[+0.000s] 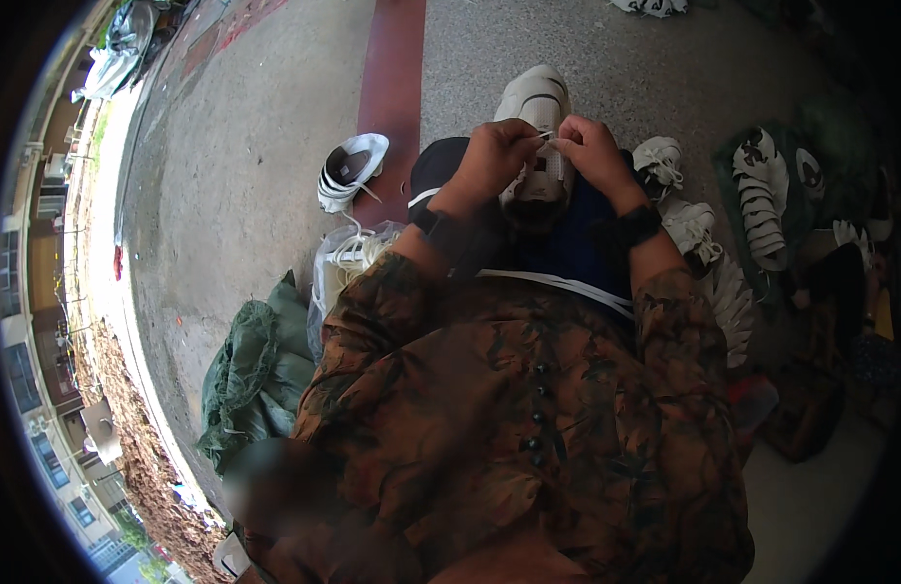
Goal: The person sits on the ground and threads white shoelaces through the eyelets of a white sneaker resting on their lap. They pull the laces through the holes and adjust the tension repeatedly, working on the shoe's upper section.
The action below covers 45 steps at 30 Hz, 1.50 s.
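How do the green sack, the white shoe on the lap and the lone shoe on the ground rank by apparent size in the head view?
1. Green sack
2. White shoe on the lap and lone shoe: alike, unranked; hands hide part of one.

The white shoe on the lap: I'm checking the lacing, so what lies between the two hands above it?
In the head view, a thin white lace runs between the left hand and right hand, over the white shoe.
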### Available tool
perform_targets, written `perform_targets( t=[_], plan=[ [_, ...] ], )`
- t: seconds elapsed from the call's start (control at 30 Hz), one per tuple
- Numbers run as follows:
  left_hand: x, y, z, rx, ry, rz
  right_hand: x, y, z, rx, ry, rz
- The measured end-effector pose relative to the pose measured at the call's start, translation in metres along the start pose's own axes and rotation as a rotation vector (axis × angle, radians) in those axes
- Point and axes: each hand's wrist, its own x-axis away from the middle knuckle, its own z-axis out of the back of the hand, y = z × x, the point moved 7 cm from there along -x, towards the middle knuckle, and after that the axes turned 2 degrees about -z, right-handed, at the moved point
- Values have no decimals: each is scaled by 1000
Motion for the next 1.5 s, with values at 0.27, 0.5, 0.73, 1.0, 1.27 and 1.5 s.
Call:
perform_targets(
  t=[0.27, 0.5, 0.73, 1.0, 1.27, 1.5],
  plan=[
    [10, -46, -15, 372, 115, 237, -16, 4, -13, 223, -5, -5],
    [12, -46, -14, 468, 161, 209, -21, -14, -24, 661, 15, 153],
    [14, -44, 5, 396, 288, 188, -13, -29, -41, 941, -143, 324],
    [5, -48, 14, -47, 277, 101, -22, -18, -41, 836, -168, 347],
    [-6, -28, 17, -532, 253, -54, -31, -10, -34, 655, -189, 280],
    [-18, -34, 7, -712, 61, -208, -26, -5, -20, 402, -168, 227]
  ],
)
